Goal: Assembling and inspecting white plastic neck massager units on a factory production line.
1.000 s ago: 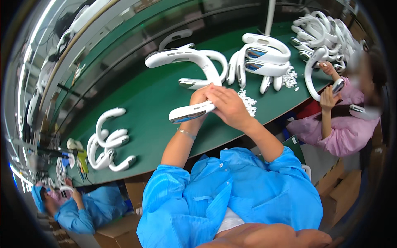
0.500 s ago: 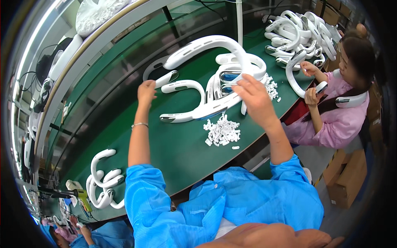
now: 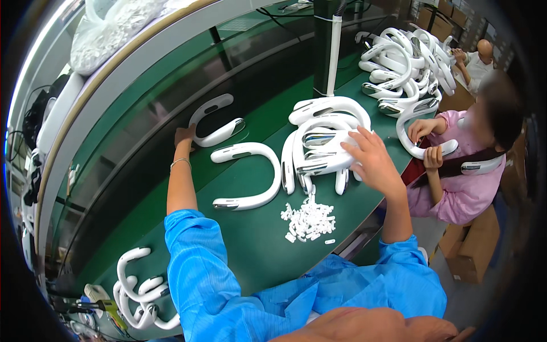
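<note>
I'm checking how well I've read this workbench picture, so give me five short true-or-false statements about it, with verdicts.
1. The right hand is at the stacked neckbands. True.
2. The left hand is at a separate white neckband. True.
3. The pile of small pieces lies beyond the stack, on its far side. False: the small white pieces lie on its near side.
4. The co-worker is holding a green tool. False: the co-worker in pink holds another neckband.
5. A bracelet circles the left wrist. True.

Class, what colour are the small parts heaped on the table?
White; the small parts show best in the head view.
</note>
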`<action>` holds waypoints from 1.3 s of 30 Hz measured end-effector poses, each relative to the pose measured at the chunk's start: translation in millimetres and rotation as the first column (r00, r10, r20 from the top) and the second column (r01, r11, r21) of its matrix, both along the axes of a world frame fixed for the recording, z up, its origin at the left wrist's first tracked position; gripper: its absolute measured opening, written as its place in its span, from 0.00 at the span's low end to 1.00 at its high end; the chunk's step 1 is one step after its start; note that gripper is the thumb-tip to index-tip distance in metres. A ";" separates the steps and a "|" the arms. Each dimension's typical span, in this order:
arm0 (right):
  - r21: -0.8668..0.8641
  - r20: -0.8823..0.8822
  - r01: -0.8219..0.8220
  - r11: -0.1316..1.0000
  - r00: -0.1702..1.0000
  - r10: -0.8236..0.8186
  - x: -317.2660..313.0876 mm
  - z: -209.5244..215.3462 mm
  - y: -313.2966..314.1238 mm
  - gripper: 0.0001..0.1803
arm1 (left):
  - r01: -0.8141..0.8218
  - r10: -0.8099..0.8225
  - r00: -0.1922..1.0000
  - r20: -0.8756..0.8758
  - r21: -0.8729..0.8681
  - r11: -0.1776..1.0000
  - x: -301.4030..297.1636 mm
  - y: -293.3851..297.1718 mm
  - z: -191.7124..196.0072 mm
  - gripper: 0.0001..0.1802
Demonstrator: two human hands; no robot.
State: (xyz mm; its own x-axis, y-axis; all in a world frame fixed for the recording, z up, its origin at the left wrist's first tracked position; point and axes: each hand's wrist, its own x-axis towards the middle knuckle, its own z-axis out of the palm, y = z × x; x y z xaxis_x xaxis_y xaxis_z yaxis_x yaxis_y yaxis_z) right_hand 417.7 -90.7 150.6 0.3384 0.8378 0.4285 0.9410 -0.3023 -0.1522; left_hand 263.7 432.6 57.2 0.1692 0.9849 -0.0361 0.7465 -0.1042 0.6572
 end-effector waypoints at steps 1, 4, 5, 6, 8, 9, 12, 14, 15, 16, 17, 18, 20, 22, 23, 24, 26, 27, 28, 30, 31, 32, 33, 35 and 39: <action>-0.040 -0.033 0.000 0.999 0.999 -0.001 -1.7 -2.5 -0.5 0.34 | 0.046 -0.043 0.999 0.027 -0.109 0.993 3.0 8.7 -5.7 0.32; -0.039 -0.050 0.006 0.999 0.999 -0.008 -12.9 -2.8 -0.1 0.35 | 0.106 -0.103 0.994 0.027 -0.165 0.981 13.4 12.3 -21.8 0.27; -0.024 -0.054 0.012 1.000 0.998 -0.014 -14.0 -3.4 -0.9 0.37 | 0.104 -0.107 0.994 -0.014 -0.134 0.985 15.1 20.4 -35.1 0.25; -0.035 -0.062 0.009 0.999 0.998 -0.011 -13.8 -3.9 -1.3 0.37 | 0.094 -0.101 0.993 -0.061 -0.109 0.990 10.4 18.7 -42.1 0.23; 0.097 -0.041 0.032 0.995 0.999 -0.028 -10.1 -4.7 -4.4 0.35 | 0.062 -0.067 0.996 -0.066 -0.077 0.995 17.8 23.2 -46.1 0.21; 0.187 -0.050 0.059 0.981 0.997 -0.051 -8.2 -9.8 -8.3 0.33 | 0.041 -0.044 0.997 -0.071 -0.037 0.998 24.6 22.8 -46.9 0.19; 0.374 -0.013 0.004 0.928 1.000 0.001 -8.6 -8.6 -12.6 0.25 | -0.136 0.136 0.962 0.235 -0.015 0.991 8.4 40.3 -56.4 0.19; 0.478 -0.016 -0.032 0.878 0.999 0.045 -11.3 -12.9 -16.5 0.17 | -0.137 0.266 0.808 0.526 -0.270 0.953 12.6 13.4 -25.6 0.20; 0.482 -0.086 -0.027 0.876 0.993 0.078 -16.5 -18.5 -20.6 0.16 | -0.074 0.298 0.675 0.674 -0.340 0.938 1.8 8.8 -16.7 0.21; 0.490 -0.151 -0.010 0.872 0.984 0.096 -22.6 -25.0 -26.7 0.14 | 0.016 0.323 0.514 0.794 -0.386 0.922 -3.8 2.0 -8.0 0.22; 0.489 -0.162 -0.009 0.872 0.982 0.101 -30.7 -32.2 -30.6 0.14 | 0.160 0.267 0.385 0.884 -0.349 0.924 -15.0 -8.4 -1.6 0.23; 0.429 -0.198 -0.064 0.901 0.967 0.163 -41.0 -40.9 -30.7 0.12 | 0.307 0.190 0.273 0.943 -0.272 0.912 -42.3 1.8 -11.8 0.21; 0.317 -0.233 -0.163 0.934 0.942 0.243 -51.7 -55.7 -29.4 0.10 | 0.405 0.265 0.140 0.954 -0.299 0.864 -70.2 -25.8 -2.9 0.15; 0.230 -0.203 -0.224 0.947 0.941 0.272 -62.5 -82.8 -31.5 0.15 | 0.420 0.441 0.086 0.893 -0.434 0.797 -92.2 -72.7 19.0 0.19; 0.165 -0.219 -0.254 0.953 0.933 0.286 -69.3 -92.9 -30.3 0.18 | 0.381 0.424 0.139 0.895 -0.444 0.811 -109.0 -98.4 25.1 0.18; 0.097 -0.198 -0.253 0.963 0.943 0.268 -79.4 -97.3 -29.5 0.18 | 0.409 0.397 0.230 0.888 -0.459 0.789 -135.0 -105.6 14.8 0.16; 0.051 -0.066 -0.243 0.969 0.967 0.246 -91.6 -105.9 -25.8 0.17 | 0.614 0.264 0.244 0.933 -0.359 0.703 -169.5 -128.6 -3.4 0.19; 0.059 -0.048 -0.236 0.970 0.970 0.239 -95.1 -107.9 -26.3 0.17 | 0.615 0.243 0.263 0.933 -0.357 0.704 -177.4 -149.3 -0.5 0.18; 0.051 -0.029 -0.213 0.976 0.976 0.215 -98.6 -109.6 -25.2 0.16 | 0.607 0.228 0.282 0.932 -0.358 0.710 -182.5 -175.9 3.9 0.17; 0.049 -0.005 -0.213 0.976 0.977 0.214 -97.2 -117.1 -20.3 0.15 | 0.613 0.147 0.300 0.943 -0.309 0.727 -192.4 -220.2 10.5 0.19; 0.073 -0.047 -0.236 0.969 0.970 0.239 -92.3 -124.1 -19.0 0.14 | 0.648 0.145 0.269 0.952 -0.290 0.704 -193.6 -238.1 10.2 0.20; 0.095 -0.097 -0.263 0.960 0.957 0.272 -90.3 -128.9 -18.7 0.14 | 0.674 0.147 0.244 0.959 -0.277 0.685 -195.6 -256.6 9.9 0.21; 0.176 -0.082 -0.271 0.946 0.954 0.289 -89.2 -127.9 -18.6 0.13 | 0.694 0.147 0.234 0.961 -0.271 0.667 -194.0 -273.8 10.8 0.23; 0.235 -0.119 -0.250 0.939 0.952 0.283 -84.2 -130.4 -20.2 0.14 | 0.711 0.164 0.232 0.959 -0.282 0.645 -183.0 -303.8 14.8 0.28; 0.279 -0.211 -0.179 0.944 0.947 0.242 -78.9 -129.7 -20.4 0.15 | 0.681 0.259 0.203 0.944 -0.326 0.656 -167.1 -342.7 8.6 0.29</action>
